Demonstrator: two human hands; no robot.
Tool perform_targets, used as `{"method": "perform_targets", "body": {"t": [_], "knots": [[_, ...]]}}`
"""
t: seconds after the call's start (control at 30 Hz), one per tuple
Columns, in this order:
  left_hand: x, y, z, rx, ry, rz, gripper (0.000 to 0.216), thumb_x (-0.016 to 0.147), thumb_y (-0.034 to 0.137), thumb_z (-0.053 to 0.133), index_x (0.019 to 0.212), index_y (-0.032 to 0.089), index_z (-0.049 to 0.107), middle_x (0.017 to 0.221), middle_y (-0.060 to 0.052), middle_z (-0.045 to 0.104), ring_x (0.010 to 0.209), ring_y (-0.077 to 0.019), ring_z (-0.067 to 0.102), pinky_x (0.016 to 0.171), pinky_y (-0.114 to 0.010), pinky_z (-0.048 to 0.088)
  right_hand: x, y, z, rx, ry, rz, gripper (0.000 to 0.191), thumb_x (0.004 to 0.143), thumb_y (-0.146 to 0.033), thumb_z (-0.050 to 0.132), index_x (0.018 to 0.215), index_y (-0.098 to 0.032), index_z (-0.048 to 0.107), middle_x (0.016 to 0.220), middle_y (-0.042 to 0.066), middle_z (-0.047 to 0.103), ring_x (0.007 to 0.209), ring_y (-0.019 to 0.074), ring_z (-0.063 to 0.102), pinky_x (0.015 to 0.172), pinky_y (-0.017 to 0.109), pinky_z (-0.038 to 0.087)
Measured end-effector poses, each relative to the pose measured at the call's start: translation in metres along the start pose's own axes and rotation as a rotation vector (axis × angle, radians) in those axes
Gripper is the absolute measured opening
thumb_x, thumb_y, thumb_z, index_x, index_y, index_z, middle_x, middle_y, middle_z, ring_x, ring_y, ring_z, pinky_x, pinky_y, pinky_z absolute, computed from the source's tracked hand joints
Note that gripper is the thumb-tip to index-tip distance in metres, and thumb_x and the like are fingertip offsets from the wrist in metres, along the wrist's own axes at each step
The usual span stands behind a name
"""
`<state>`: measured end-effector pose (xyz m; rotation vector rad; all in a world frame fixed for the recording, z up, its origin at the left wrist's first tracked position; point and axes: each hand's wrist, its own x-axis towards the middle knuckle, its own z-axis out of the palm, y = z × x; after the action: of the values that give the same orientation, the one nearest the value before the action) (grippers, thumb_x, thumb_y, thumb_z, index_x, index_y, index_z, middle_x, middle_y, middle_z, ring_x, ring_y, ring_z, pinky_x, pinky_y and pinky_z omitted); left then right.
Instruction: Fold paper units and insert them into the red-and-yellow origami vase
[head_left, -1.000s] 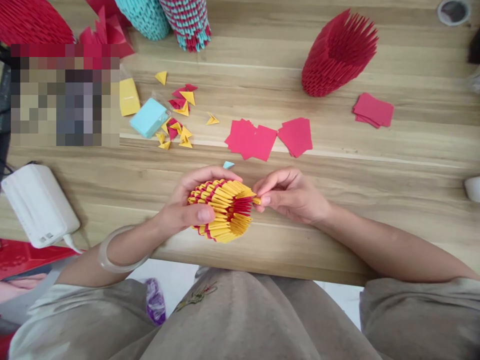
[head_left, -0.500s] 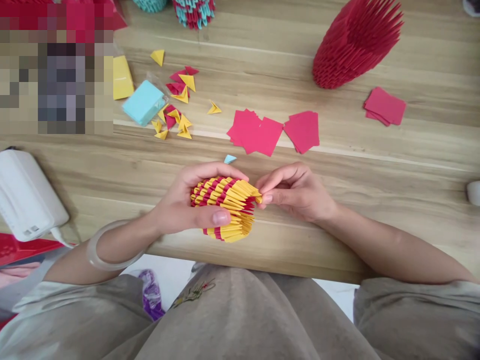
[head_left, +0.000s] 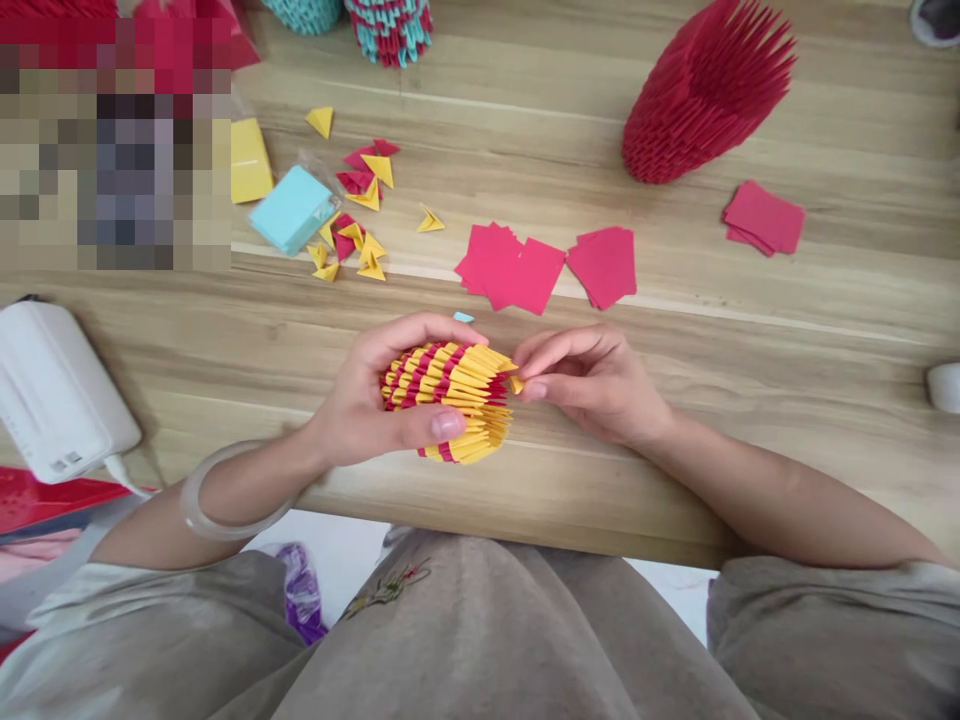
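My left hand wraps round a yellow and red origami vase built of interlocked folded paper pieces. The vase lies on its side, its spiky open rim toward my right hand. Between right thumb and index finger I pinch a small yellow folded paper triangle at that rim; whether it is joined to the vase I cannot tell. Just beyond the left fingers is a small light blue paper triangle, partly hidden. Loose yellow triangles and red triangles lie scattered farther off.
Red paper sheets lie across the middle, with another red stack at right. A tall red paper vase stands behind them. Light blue paper and yellow paper are at left, beyond a white device with a cable.
The vase has turned slightly in my left hand. The yellow triangle at the rim sits a little lower in view, and my right fingers still pinch it.
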<state>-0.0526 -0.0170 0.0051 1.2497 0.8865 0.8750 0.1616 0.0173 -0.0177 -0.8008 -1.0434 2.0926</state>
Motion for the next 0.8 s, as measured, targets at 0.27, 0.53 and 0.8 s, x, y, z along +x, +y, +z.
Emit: {"method": "perform_targets", "body": {"t": [0.27, 0.53, 0.8], "knots": [[-0.003, 0.003, 0.004, 0.003, 0.052, 0.063, 0.05, 0.067, 0.04, 0.08, 0.109, 0.02, 0.065, 0.095, -0.006, 0.073, 0.079, -0.0226, 0.071, 0.064, -0.031, 0.061, 0.0, 0.001, -0.001, 0.044, 0.037, 0.036, 0.012, 0.06, -0.016, 0.083, 0.066, -0.021, 0.074, 0.078, 0.0, 0.076, 0.073, 0.012, 0.07, 0.073, 0.026, 0.059], [-0.004, 0.006, 0.006, -0.011, 0.054, 0.0, 0.048, 0.063, 0.037, 0.082, 0.106, 0.024, 0.067, 0.092, -0.005, 0.072, 0.076, -0.0229, 0.07, 0.063, -0.032, 0.06, 0.001, -0.001, 0.0, 0.037, 0.048, 0.063, 0.013, 0.058, -0.019, 0.085, 0.065, -0.022, 0.074, 0.075, 0.0, 0.076, 0.07, 0.0117, 0.07, 0.071, 0.026, 0.059], [-0.003, 0.009, 0.008, 0.002, 0.054, -0.021, 0.045, 0.063, 0.036, 0.081, 0.104, 0.023, 0.067, 0.086, -0.004, 0.071, 0.07, -0.02, 0.068, 0.059, -0.029, 0.059, 0.0, -0.002, -0.002, -0.023, 0.05, 0.07, 0.013, 0.059, -0.021, 0.084, 0.067, -0.024, 0.075, 0.077, -0.001, 0.075, 0.07, 0.0116, 0.069, 0.07, 0.026, 0.058]]}}
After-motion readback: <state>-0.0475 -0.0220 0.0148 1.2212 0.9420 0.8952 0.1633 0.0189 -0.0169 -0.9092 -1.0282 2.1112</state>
